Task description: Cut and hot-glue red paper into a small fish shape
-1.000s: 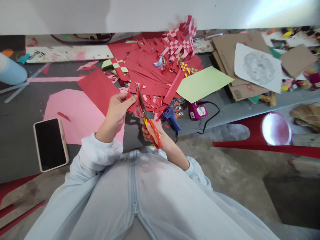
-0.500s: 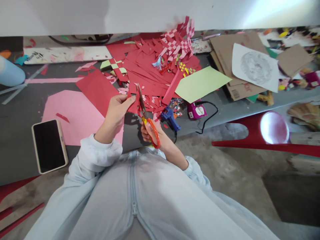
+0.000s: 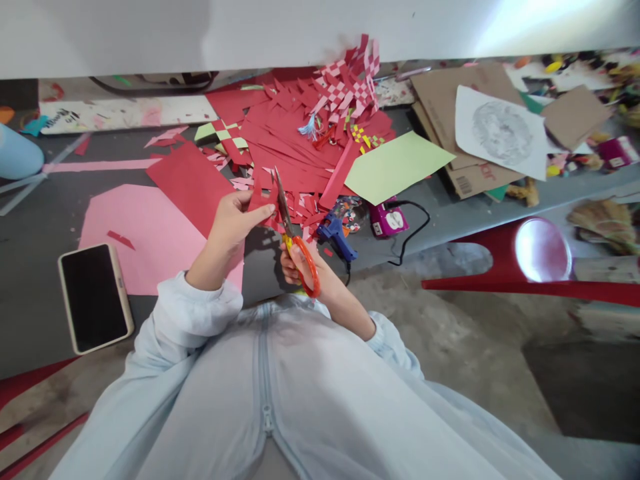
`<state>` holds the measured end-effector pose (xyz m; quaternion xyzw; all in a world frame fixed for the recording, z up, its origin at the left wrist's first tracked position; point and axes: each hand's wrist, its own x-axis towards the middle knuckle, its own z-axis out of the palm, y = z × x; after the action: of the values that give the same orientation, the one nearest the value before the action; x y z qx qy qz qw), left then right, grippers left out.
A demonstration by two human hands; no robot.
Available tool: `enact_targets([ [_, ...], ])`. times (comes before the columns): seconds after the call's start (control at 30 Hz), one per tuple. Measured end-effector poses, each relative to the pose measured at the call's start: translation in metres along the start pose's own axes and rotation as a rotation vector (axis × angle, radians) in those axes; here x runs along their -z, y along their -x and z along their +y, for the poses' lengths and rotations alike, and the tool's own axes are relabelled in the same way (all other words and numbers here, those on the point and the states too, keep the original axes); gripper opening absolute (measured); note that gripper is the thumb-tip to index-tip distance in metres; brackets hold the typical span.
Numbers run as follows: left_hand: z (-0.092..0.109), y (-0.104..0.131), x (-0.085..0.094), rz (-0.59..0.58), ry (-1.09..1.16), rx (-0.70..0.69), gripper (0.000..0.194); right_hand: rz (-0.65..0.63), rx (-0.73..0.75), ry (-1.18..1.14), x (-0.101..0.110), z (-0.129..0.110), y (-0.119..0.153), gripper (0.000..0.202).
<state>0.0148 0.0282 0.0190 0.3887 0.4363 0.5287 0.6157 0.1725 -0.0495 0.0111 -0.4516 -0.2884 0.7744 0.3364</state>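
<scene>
My left hand [image 3: 233, 223] pinches a small piece of red paper [image 3: 262, 191] between thumb and fingers. In my right hand [image 3: 297, 261] is a pair of scissors [image 3: 306, 267] with orange handles, its blades pointing away from me. The blade tips are right beside the red paper; whether they touch it I cannot tell. Beyond both hands lies a heap of red paper strips [image 3: 280, 150]. On its far side are woven red-and-pink checkered strips [image 3: 340, 87]. A red sheet [image 3: 193, 183] overlaps a pink sheet [image 3: 150, 233] to the left.
A phone [image 3: 95, 297] lies near the table edge at left. Right of the scissors are a blue glue gun [image 3: 337, 235], a purple box [image 3: 388, 219] and a black cable [image 3: 425, 220]. Farther right are a pale green sheet [image 3: 400, 167], cardboard [image 3: 445, 120] and a red chair [image 3: 500, 257].
The view has shifted slightly, so the table things sit a little farther left. My left thumb and the red paper have moved slightly; both hands keep their hold.
</scene>
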Motion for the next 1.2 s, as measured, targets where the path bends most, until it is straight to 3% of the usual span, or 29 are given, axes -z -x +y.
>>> enact_targets([
  [0.63,0.0030,0.0007,-0.0037,0.017,0.049,0.036,0.039,-0.049,-0.004,0.005,-0.0020,0.0010,-0.0003,0.064],
  [1.2,0.0004,-0.0025,0.0038,0.026,-0.131,-0.042,0.026,-0.025,-0.065,0.006,-0.0010,-0.0021,0.0039,0.069],
])
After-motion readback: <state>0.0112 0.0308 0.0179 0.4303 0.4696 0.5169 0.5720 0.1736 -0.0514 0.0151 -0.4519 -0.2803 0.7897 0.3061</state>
